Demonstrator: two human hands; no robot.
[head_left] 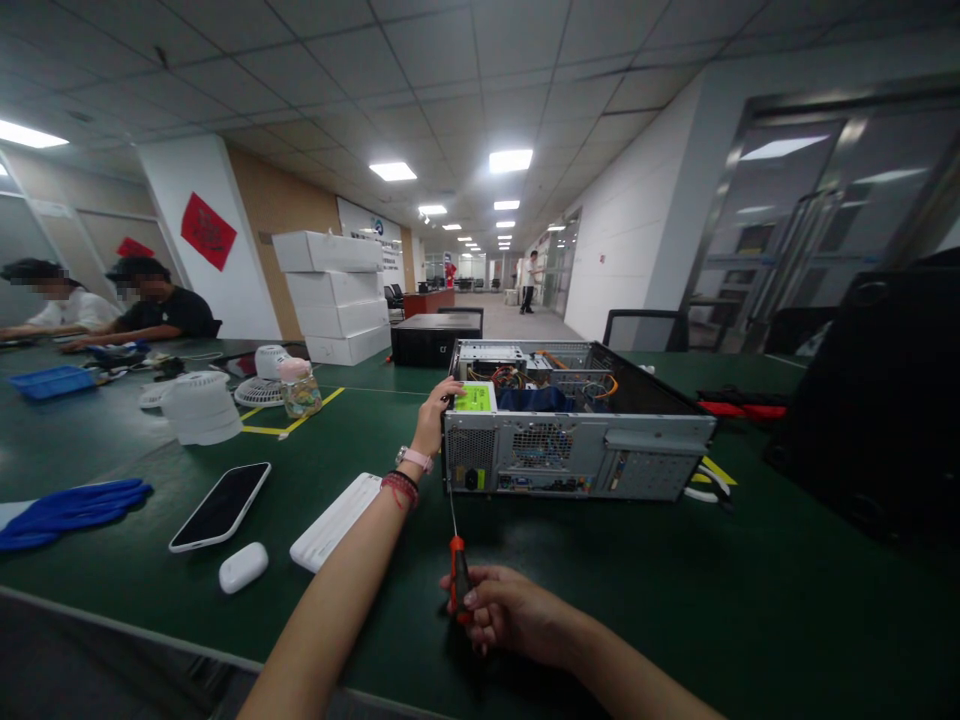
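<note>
An open desktop computer case [577, 440] lies on its side on the green table, its rear panel facing me, with cables and a green-labelled power supply [475, 398] inside. My left hand [433, 418] grips the top left rim of the case, fingers curled over the edge. My right hand [504, 608] is closed round the orange handle of a screwdriver [458, 572]. The screwdriver's thin shaft points up at the lower left corner of the rear panel.
Left of my arm lie a phone [221, 505], a white earbud case [243, 566], a white flat pack [335, 520] and blue gloves [71, 508]. White fans [201, 405] and a jar [300, 388] stand further back. Two people sit far left. A black bag [877, 400] is right.
</note>
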